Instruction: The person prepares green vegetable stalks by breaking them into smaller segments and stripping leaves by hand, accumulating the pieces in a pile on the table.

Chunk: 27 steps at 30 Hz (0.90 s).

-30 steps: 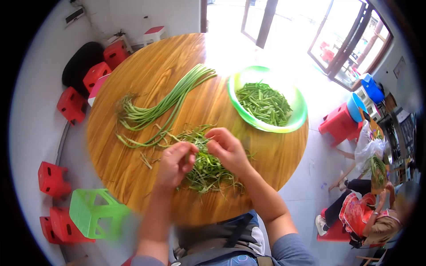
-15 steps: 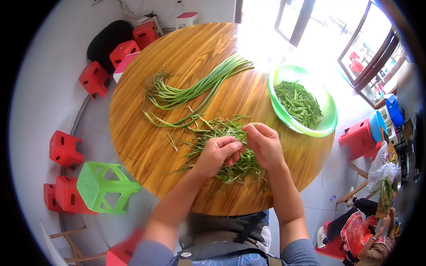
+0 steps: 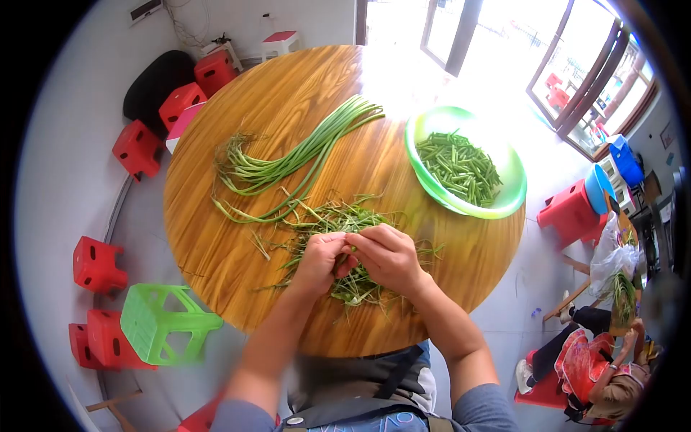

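My left hand (image 3: 321, 263) and my right hand (image 3: 390, 259) meet fingertip to fingertip above a loose heap of green trimmings (image 3: 338, 219). Both are closed in a pinch around a garlic scape, of which just a small green bit (image 3: 353, 248) shows; the fingers hide the rest. Beyond them, a bundle of long garlic scapes (image 3: 302, 153) lies on the round wooden table (image 3: 216, 209), its thin curly ends to the left. A green and white basin (image 3: 512, 180) at the right holds many short cut pieces (image 3: 461, 167).
Red stools (image 3: 101, 263) and a green stool (image 3: 158, 324) stand on the floor at the left. More red stools (image 3: 568, 212) are at the right, one under a blue basin (image 3: 597, 189). At the lower right sits another person (image 3: 590, 367) beside greens in a plastic bag (image 3: 612, 263).
My hands have come closer together, the right one moving left and down until its fingertips meet the left's. The whole view has shifted slightly; the bundle and basin stay in place on the table.
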Motion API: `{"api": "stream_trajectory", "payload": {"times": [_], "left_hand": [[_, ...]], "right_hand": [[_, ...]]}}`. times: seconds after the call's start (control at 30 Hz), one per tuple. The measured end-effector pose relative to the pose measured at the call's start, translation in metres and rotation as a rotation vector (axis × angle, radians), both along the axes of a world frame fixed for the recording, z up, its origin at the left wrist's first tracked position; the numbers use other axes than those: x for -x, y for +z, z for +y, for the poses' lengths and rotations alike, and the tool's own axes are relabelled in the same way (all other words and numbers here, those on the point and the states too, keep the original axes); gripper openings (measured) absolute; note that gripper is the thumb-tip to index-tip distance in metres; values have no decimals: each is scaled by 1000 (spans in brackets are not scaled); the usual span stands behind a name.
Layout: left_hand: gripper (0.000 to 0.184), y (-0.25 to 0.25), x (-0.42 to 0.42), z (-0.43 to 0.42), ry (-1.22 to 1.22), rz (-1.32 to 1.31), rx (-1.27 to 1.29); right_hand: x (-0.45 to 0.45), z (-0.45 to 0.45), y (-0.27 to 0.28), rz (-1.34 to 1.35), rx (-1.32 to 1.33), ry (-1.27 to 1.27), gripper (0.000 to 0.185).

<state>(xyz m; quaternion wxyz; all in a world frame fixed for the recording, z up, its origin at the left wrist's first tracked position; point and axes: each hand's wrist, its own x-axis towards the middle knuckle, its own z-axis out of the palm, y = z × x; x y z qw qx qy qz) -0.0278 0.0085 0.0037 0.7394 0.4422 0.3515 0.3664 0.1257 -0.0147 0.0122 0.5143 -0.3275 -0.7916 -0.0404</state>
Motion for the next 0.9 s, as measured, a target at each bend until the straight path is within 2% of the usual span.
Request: {"api": "stream_trajectory", "payload": {"times": [0.03, 0.07, 0.2, 0.3, 0.33, 0.43, 0.47, 0.57, 0.6, 0.7, 0.73, 0.83, 0.9], "left_hand": [[22, -4, 0, 1, 2, -8, 13], [22, -11, 1, 1, -2, 14, -100], [19, -6, 2, 0, -38, -8, -105], [17, -3, -2, -2, -4, -19, -58], [18, -5, -2, -3, -21, -60, -61], [20, 11, -7, -9, 19, -14, -100], [22, 5, -5, -5, 5, -3, -79], [20, 22, 0, -11, -44, 114, -229], [18, 25, -1, -11, -27, 141, -196], [17, 24, -1, -10, 43, 114, -156], [16, 23, 1, -10, 31, 95, -233], [16, 21, -1, -13, 75, -23, -68], [17, 9, 2, -9, 47, -188, 3]], "right_hand": [[0, -1, -1, -16, -3, 14, 29], [-1, 0, -3, -48, -53, 24, 32], [-3, -1, -3, -89, -112, 29, 38], [-2, -1, -3, -3, -80, 32, 37], [-1, -2, -2, 115, -7, 24, 32], [-2, -8, 11, 195, 71, -63, 26], [-3, -9, 13, 219, 100, -68, 21], [-5, -9, 14, 240, 123, -46, 19], [-3, -10, 14, 217, 133, -32, 18], [-1, -8, 12, 203, 123, -35, 19], [-2, -8, 9, 190, 142, -42, 18], [2, -11, 8, 282, 193, -19, 17], [1, -11, 6, 451, 378, 74, 12]]}}
